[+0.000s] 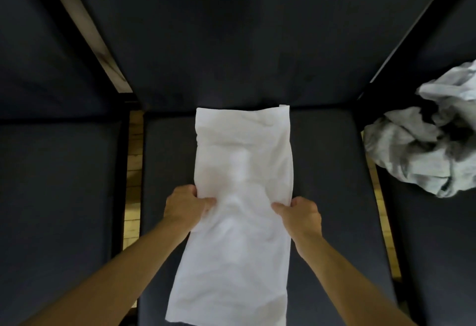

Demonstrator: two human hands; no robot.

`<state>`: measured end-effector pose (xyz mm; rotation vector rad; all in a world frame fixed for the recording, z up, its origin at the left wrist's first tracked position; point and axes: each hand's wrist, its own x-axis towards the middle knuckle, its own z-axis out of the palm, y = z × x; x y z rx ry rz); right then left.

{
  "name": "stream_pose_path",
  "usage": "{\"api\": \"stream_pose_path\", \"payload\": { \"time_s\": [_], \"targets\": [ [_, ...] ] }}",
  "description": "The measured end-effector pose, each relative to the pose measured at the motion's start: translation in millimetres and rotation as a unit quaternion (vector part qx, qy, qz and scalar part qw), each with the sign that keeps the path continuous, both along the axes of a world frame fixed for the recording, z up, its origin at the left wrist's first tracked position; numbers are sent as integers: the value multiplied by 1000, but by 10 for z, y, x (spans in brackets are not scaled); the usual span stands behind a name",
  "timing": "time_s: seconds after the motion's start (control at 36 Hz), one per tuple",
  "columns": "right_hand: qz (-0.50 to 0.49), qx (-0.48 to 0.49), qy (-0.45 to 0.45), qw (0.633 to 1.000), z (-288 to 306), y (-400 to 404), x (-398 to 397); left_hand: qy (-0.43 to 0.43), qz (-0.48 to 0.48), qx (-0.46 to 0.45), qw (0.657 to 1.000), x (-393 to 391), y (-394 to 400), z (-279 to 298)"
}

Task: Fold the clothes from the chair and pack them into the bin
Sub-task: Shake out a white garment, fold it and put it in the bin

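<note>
The white garment (242,197) lies as a long strip running straight away from the person along the dark seat cushion (324,171). The left hand (186,206) and right hand (301,213) each pinch a side edge near its middle, level with each other, so it looks ready to fold crosswise.

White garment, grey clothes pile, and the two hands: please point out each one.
white garment (242,150), head view, upper flat part
grey clothes pile (422,155), head view, middle of the heap
left hand (186,203), head view, back
right hand (302,213), head view, back
</note>
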<state>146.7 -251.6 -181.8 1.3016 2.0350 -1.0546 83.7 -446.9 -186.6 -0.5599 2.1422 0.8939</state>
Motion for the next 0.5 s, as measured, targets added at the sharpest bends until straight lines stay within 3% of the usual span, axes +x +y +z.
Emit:
{"api": "stream_pose_path", "payload": {
  "time_s": [0.19,0.5],
  "targets": [
    [-13,-49,91,995,99,-8,128,26,34,92,995,86,-22,114],
    [-49,-130,207,968,240,51,298,93,112,124,982,302,-19,394]
  ]
}}
